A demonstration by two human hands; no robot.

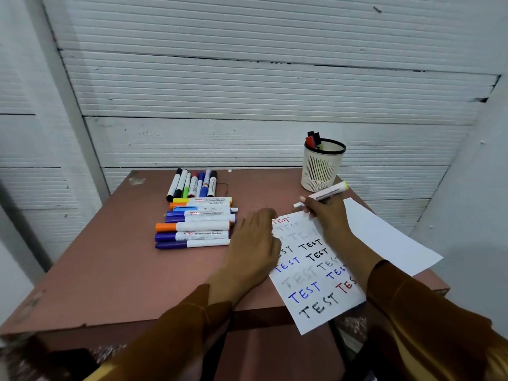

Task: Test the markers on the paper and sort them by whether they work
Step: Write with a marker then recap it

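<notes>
Right hand (328, 215): fingers curled round a yellow-ended marker (327, 194) above the paper's (316, 270) far edge.
Left hand (254, 243): flat, pressing the paper's left edge.

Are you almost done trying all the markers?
Partway. The paper is nearly full of TEST words, and some markers stand in the cup. The right hand grips a yellow-ended marker; the left hand steadies the paper. Many markers lie on the table.
</notes>
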